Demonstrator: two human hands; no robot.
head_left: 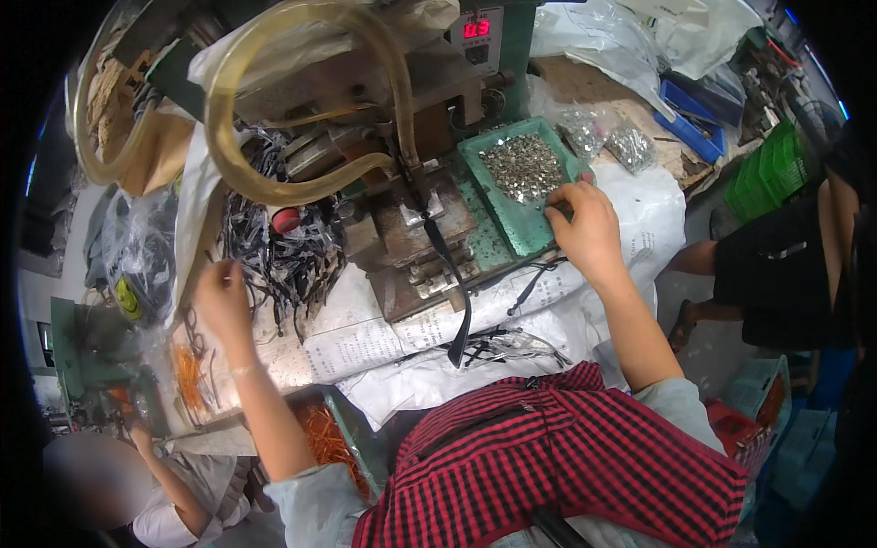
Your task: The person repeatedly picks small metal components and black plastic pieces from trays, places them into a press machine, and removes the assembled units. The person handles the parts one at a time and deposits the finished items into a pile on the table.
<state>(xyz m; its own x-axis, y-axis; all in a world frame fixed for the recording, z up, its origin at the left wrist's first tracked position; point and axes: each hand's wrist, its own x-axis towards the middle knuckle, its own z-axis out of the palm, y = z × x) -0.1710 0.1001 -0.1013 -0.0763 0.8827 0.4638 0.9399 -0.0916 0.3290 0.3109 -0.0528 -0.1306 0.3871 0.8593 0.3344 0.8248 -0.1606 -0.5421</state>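
I note the right hand resting at the near right edge of the green tray, fingers curled down among the small metal pieces heaped just beyond it; whether it pinches one I cannot tell. My left hand sits far left, fingertips drawn together at the bundle of black straps. One black strap runs near-to-far across the press bed, between both hands, nearer the right. Fingertips are hidden.
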